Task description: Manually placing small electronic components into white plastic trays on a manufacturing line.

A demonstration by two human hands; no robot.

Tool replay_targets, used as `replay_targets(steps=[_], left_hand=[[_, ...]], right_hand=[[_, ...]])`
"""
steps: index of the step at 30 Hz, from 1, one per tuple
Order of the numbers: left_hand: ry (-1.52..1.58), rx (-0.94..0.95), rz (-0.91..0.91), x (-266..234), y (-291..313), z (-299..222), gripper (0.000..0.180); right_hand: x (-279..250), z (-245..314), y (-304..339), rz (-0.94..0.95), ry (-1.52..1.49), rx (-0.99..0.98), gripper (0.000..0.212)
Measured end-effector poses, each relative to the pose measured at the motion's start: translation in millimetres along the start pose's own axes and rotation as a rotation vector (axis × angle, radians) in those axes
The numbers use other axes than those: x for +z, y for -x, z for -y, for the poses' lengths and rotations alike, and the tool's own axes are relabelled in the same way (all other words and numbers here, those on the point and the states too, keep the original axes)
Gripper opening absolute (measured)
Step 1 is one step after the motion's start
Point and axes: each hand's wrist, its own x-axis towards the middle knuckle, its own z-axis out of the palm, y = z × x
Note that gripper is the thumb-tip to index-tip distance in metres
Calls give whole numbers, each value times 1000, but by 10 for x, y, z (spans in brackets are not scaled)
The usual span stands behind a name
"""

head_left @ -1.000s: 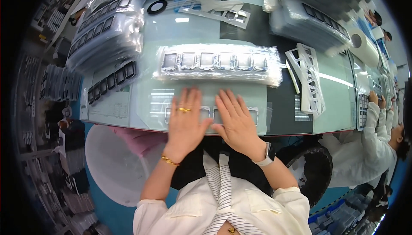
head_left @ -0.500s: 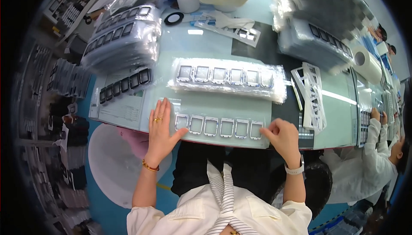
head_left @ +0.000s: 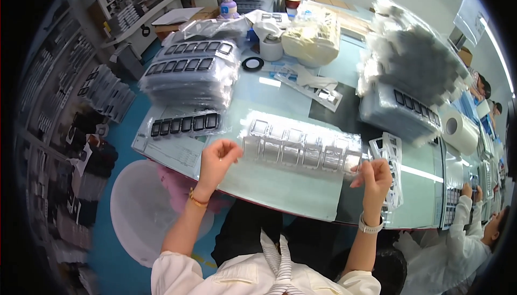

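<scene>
Pinched narrow, thumb against fingers, the left hand (head_left: 219, 160) appeared to hold one end of a strip (head_left: 311, 157) of six pale frames, and the right hand (head_left: 372, 179) seemed to grip the other end in the same way. Glare and the strip's see-through edges hid how much each pinch had caught. The strip spanned the gap between the hands, over the table (head_left: 285, 192) and on the near side of the stack (head_left: 293, 132). It overlapped the stack in view, so whether the two touched could not be told.

Handling it well likely called for light, even tension from both ends: enough to stop something so thin from sagging, not so much as to crease it. Keeping the fingertips on the outer margins would have spared the frames from smudges. Since strip and stack both slanted down to the right in view, holding their long edges parallel seemed the surest way to keep things square. Matching the height of both hands would have helped against twisting. The white cutouts (head_left: 396, 187) lay just beside the right hand, so that end probably deserved the closer watch for snagging. Black frames (head_left: 186, 124) rested beyond the left hand.
</scene>
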Motion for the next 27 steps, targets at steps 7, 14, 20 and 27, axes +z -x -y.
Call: replay_targets(steps=[7, 14, 20, 27], left_hand=[[-389, 56, -28, 131, -781, 123, 29], [-326, -6, 29, 189, -831, 142, 29], [-291, 9, 37, 207, -834, 207, 24], [-246, -18, 39, 54, -874, 438, 24]], right_hand=[[94, -598, -490, -43, 157, 89, 23], [-31, -839, -484, -40, 106, 134, 23], [-9, -774, -472, -69, 171, 136, 26], [72, -726, -472, -41, 181, 154, 24]])
